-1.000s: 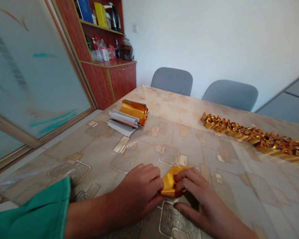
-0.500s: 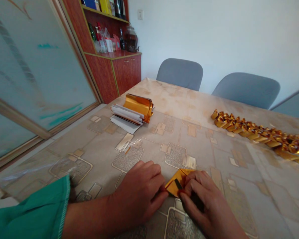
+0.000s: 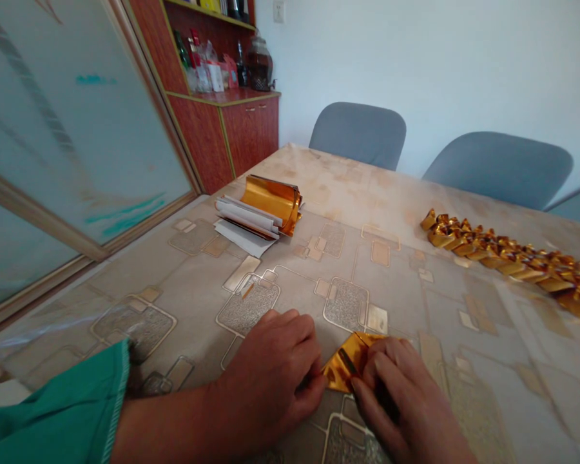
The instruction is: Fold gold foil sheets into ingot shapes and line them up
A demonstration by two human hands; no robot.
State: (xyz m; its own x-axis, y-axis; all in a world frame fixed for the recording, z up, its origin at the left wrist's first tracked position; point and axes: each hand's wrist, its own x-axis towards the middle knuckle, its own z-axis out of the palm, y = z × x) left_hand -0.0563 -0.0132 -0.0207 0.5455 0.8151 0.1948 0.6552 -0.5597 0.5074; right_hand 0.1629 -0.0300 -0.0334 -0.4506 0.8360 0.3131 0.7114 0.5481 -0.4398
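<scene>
A small piece of folded gold foil paper lies low over the patterned tablecloth between my hands. My left hand is closed, its thumb and fingers pinching the left corner of the foil paper. My right hand grips the right side, thumb at the near edge and curled fingers on top. A dark slit shows across the folded face. The right end of the piece is hidden under my right fingers.
A curled stack of gold foil sheets with white backs lies farther up the table. Rows of folded gold pieces stretch along the right. Grey chairs stand behind the table, beside a red-brown cabinet.
The view has tilted and shifted slightly. Both hands keep their hold on the foil paper, and its near face looks flatter, with the dark slit narrower.
</scene>
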